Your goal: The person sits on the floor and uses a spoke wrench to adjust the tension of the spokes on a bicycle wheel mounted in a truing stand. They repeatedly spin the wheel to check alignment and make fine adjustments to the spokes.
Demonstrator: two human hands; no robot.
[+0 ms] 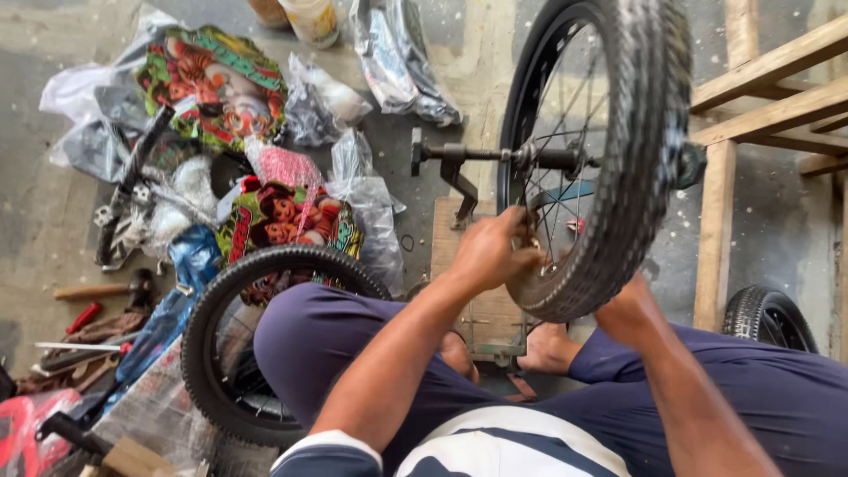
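Observation:
A small black bicycle wheel (618,150) with a knobby tyre stands upright in front of me, its axle (495,155) sticking out to the left. My left hand (490,252) is closed on the rim and spokes at the wheel's lower left. Most of my right hand (629,305) is hidden behind the tyre's bottom right, pressed against the wheel; its fingers cannot be seen. My knees in dark blue trousers frame the wheel.
A second tyred wheel (212,353) lies by my left knee. Plastic bags and colourful printed panels (216,84) cover the floor at left, with a hammer (97,290) and tools. A wooden frame (760,88) stands at right, another tyre (768,316) beneath it.

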